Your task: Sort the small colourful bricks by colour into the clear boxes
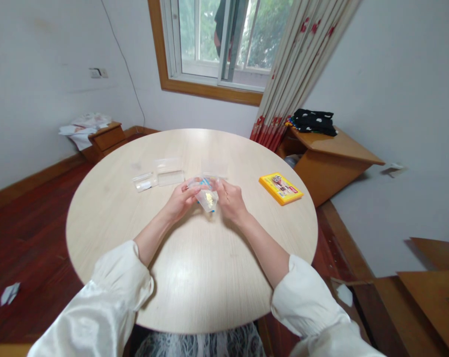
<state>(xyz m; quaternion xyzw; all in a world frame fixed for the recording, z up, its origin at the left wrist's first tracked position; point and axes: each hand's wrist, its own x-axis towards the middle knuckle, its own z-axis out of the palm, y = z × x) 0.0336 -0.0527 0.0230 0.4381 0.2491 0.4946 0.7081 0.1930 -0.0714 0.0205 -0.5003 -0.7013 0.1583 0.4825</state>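
My left hand (183, 199) and my right hand (230, 197) grip a small clear plastic bag (208, 201) from both sides, above the middle of the round table. Small pale yellow pieces gather at the bottom of the bag, and bits of blue show along its top and lower tip. Fingers of both hands are closed on its upper edge. Just beyond the left hand lie a clear plastic box (170, 177) and a smaller clear case (144, 182) with something white in it. Another clear flat piece (214, 170) lies behind the bag.
A yellow flat box (281, 188) lies on the right of the pale round table (195, 277). To the right stands a wooden cabinet (332, 148) with dark folded cloth (313, 121) on top. A small wooden stand (107, 136) with white cloth is at the left wall.
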